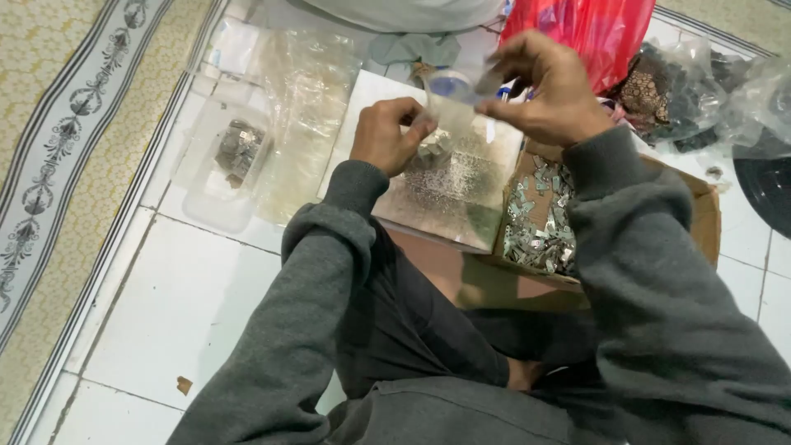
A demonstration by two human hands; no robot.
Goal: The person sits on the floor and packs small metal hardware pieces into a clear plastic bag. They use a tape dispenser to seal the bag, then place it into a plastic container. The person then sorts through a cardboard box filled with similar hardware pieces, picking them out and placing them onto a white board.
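Both my hands are raised over a flat, silvery textured board lying on the floor in front of my knees. My left hand pinches the lower part of a small clear plastic bag with small silvery metal pieces inside. My right hand grips the top edge of the same bag, fingers curled over it. A cardboard box to the right holds several small silvery metal pieces.
A clear plastic tub with more metal pieces stands at the left on the white tiled floor, next to crumpled clear plastic sheeting. A red plastic bag and clear bags of dark items lie at the back right. A patterned rug runs along the left.
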